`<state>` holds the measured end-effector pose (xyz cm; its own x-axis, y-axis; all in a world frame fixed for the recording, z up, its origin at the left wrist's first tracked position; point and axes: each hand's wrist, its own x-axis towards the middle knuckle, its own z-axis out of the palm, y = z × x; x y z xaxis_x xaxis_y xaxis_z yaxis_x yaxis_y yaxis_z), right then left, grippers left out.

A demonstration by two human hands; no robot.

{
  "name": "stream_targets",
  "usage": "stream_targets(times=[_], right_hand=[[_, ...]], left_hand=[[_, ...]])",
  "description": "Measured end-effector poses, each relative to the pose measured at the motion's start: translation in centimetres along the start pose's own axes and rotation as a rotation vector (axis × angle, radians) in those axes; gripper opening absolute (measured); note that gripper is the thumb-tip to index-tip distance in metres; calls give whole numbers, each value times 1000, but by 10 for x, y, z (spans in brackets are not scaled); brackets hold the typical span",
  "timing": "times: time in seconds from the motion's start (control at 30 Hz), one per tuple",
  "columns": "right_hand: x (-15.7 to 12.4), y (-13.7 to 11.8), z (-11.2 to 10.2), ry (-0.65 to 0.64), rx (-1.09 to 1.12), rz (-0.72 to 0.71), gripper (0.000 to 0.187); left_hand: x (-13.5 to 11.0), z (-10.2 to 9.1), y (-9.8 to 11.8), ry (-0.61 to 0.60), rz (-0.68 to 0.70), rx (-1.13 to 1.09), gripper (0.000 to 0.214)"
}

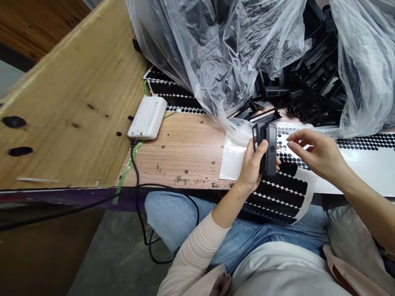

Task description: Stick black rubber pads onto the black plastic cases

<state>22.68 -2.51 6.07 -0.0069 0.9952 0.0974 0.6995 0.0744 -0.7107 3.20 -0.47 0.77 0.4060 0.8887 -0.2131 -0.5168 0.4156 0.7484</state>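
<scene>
My left hand [253, 162] grips a black plastic holder [270, 150] with a carbon-fibre pattern, held upright over the table's front edge. The thumb lies across its face, and a small round spot shows on it. Just to the right, my right hand [321, 156] hovers with thumb and index finger brought together in a pinch; anything between the fingertips is too small to make out. Beneath both hands lies a sheet of round black stickers [280, 193], its near end bending down over my lap. Some of its dots are gone, leaving white backing.
A clear plastic bag [216, 53] spills a heap of similar black parts [321, 78] at the back. More sticker sheets [173, 90] lie under it. A white power bank [148, 118] with a black cable [135, 164] stands beside a wooden board [77, 102] on the left.
</scene>
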Motion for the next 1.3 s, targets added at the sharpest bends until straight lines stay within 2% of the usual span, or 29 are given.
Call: stream_targets(times=[0.1,0.17,0.3,0.43,0.53,0.63,0.7,0.8,0.9,1.0,1.3], right_hand=[[-25,24,-15,-95,-286,-53,22],[-41,34,-19,-144,-333,-98,21],[-60,38,-16,-98,-281,-194,18],[-58,40,-10,-30,-315,-190,14],[-55,37,-15,-127,-216,-248,12],[-50,25,-27,-253,21,-283,8],[-41,13,-35,-236,226,-181,4],[-18,-3,-39,-105,484,93,15],[8,-12,-35,-135,619,290,27],[26,-17,-28,-217,671,334,31],[34,-19,-21,-228,692,341,34]], left_hand=[[1,0,1,-7,-4,-12,52],[2,0,0,-12,4,-18,49],[4,-1,-1,-12,6,-23,47],[5,-2,-2,-12,5,-25,45],[5,-1,-2,-14,15,-29,43],[5,-2,-2,-33,6,-41,43],[5,-3,-1,-70,-5,-47,45],[5,-5,0,-136,-29,-34,48],[3,-6,1,-171,-69,-11,50],[2,-6,2,-175,-79,-12,51],[2,-6,2,-171,-78,-28,51]])
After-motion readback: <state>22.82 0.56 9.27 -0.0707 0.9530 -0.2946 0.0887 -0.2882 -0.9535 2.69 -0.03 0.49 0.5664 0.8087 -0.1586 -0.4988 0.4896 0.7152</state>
